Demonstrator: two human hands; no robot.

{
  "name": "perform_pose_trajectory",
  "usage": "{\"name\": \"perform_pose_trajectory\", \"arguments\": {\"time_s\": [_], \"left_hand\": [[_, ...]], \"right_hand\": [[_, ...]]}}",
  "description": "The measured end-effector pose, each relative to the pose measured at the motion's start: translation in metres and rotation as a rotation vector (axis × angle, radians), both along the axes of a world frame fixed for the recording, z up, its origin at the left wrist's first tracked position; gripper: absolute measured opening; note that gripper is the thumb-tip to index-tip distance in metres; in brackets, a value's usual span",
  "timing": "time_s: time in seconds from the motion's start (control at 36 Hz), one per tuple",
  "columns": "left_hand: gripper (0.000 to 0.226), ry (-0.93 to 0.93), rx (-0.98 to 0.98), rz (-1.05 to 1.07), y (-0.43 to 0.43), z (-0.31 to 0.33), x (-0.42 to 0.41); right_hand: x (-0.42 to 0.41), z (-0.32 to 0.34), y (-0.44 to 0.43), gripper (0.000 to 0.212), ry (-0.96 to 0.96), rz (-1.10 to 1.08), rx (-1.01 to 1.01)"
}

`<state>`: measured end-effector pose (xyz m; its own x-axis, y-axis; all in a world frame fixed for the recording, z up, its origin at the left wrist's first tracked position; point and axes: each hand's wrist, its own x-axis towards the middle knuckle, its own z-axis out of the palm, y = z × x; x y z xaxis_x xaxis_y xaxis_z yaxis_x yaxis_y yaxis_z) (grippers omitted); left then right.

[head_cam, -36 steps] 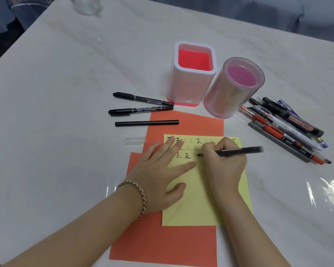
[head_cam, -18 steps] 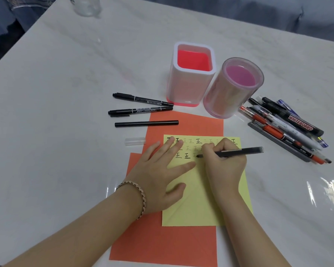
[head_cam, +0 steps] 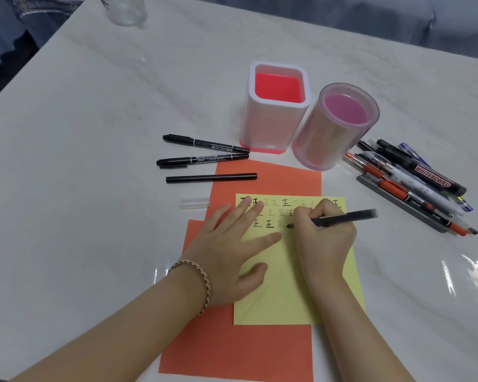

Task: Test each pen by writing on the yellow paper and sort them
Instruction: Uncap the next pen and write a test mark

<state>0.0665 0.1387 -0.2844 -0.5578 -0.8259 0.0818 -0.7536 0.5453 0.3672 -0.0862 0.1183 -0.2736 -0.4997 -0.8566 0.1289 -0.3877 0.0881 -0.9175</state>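
yellow paper (head_cam: 282,293) lies under the flat, spread left hand (head_cam: 229,257) — the right hand (head_cam: 324,238) grips a black pen (head_cam: 342,217), tip on the paper.

Yellow paper (head_cam: 287,285) — laid flat on orange sheets, rows of black test marks along its top. Black pen (head_cam: 340,217) — tip set on the paper. Three black pens (head_cam: 210,161) laid left; mixed pens (head_cam: 414,183) heaped right.

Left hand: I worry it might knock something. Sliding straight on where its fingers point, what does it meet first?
Probably the round pink-bottomed holder, after crossing the yellow paper and orange sheet; the left hand seems aimed there.
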Motion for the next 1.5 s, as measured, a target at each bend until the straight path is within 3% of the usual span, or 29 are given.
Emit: {"name": "perform_pose_trajectory", "arguments": {"time_s": [0.19, 0.42, 0.61, 0.83, 0.94, 1.08, 1.17, 1.25, 1.39, 1.5], "left_hand": [[0.046, -0.031, -0.022, -0.015, 0.000, 0.000, 0.000], [0.041, -0.108, -0.061, -0.036, -0.003, 0.002, 0.003], [0.033, 0.118, -0.253, 0.182, -0.018, 0.011, 0.035], [0.032, -0.004, -0.322, 0.365, -0.023, 0.012, 0.066], [0.032, 0.056, -0.237, 0.391, -0.020, 0.020, 0.058], [0.019, 0.471, 0.146, 0.444, 0.000, 0.055, 0.028], [0.009, 0.609, 0.151, 0.368, 0.010, 0.072, 0.015], [0.008, 0.647, 0.139, 0.305, 0.016, 0.080, 0.008], [0.011, 0.662, 0.140, 0.277, 0.019, 0.086, -0.001], [0.015, 0.633, 0.128, 0.257, 0.019, 0.085, -0.003]], "right_hand": [[-0.005, 0.007, 0.002, 0.035, -0.160, -0.036, -0.041], [-0.018, 0.023, 0.018, 0.028, -0.254, 0.044, 0.078], [-0.031, 0.038, 0.033, 0.024, -0.260, 0.124, 0.127], [-0.037, 0.051, 0.044, 0.020, -0.291, 0.184, 0.144], [-0.035, 0.057, 0.047, 0.015, -0.330, 0.207, 0.132], [-0.025, 0.073, 0.050, 0.032, -0.569, 0.246, 0.150], [-0.020, 0.084, 0.054, 0.037, -0.630, 0.284, 0.143], [-0.019, 0.093, 0.058, 0.041, -0.653, 0.319, 0.112], [-0.020, 0.099, 0.062, 0.027, -0.640, 0.329, 0.087], [-0.023, 0.100, 0.063, 0.037, -0.645, 0.317, 0.066]]}}
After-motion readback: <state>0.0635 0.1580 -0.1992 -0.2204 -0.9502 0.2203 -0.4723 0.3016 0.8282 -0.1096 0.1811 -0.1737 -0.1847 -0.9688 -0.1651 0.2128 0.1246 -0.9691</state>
